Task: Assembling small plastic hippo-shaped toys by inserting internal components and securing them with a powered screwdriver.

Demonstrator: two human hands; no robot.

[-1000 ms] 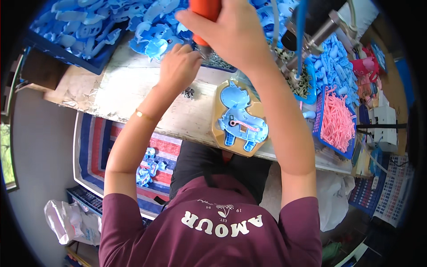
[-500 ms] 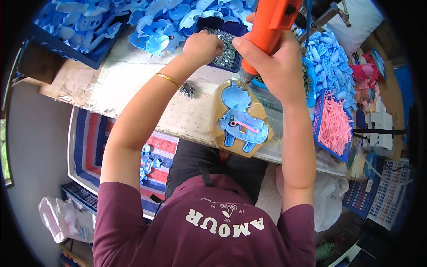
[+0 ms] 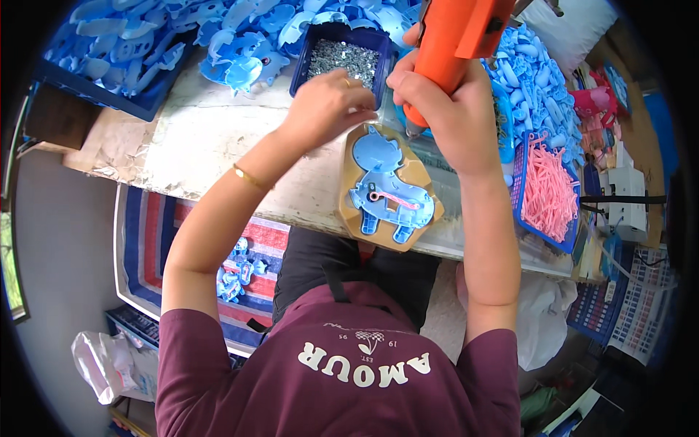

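My right hand (image 3: pixel 455 116) is wrapped round an orange electric screwdriver (image 3: pixel 457 51), its tip pointing down just above the upper right of a tan holder (image 3: pixel 348 171). In that holder lies a light blue animal-shaped plastic shell (image 3: pixel 377 153), hollow side up. A pink strip with a ring end (image 3: pixel 397 199) rests inside the shell's body. My left hand (image 3: pixel 329 108) is between the holder and a dark blue bin (image 3: pixel 297 76) of small metal pieces. Its fingers are drawn together; whatever they hold is too small to make out.
Blue plastic shells (image 3: pixel 240 62) are heaped along the back, some in a dark blue crate (image 3: pixel 149 109). On the right are more blue parts (image 3: pixel 535 91) and a basket (image 3: pixel 520 197) of pink strips. Left of my lap, a tray (image 3: pixel 120 247) lined with striped sheeting holds blue pieces (image 3: pixel 234 280).
My left hand has come out of the bin of metal pieces and moved nearer the holder. The screwdriver has shifted slightly right and its tip is a little lower in the picture.
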